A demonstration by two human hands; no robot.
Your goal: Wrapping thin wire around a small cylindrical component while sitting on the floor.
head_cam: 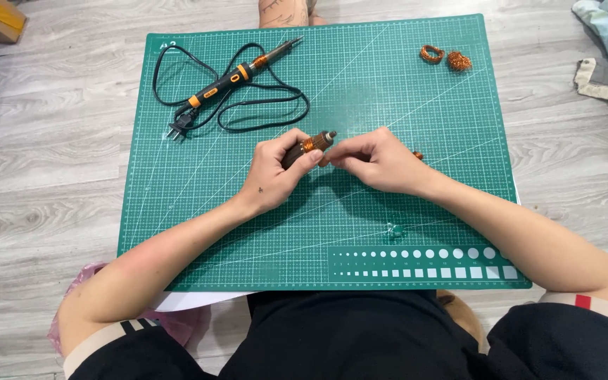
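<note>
Centrally, above the green mat [177, 232], a small dark tool [309, 147] with a copper collar is held in the closed left hand [276, 172]. Its tip is pinched by the right hand [374, 160]. A soldering iron [237, 74] and two copper coils [445, 58] lie well apart.

— Where was there room on the green cutting mat [177, 232]?
— Its near-left and right parts lay bare.
— And what stood in the way?
— The soldering iron [237, 74] with its looped cord [262, 116] at far left, and two copper coils [445, 58] at far right.
</note>
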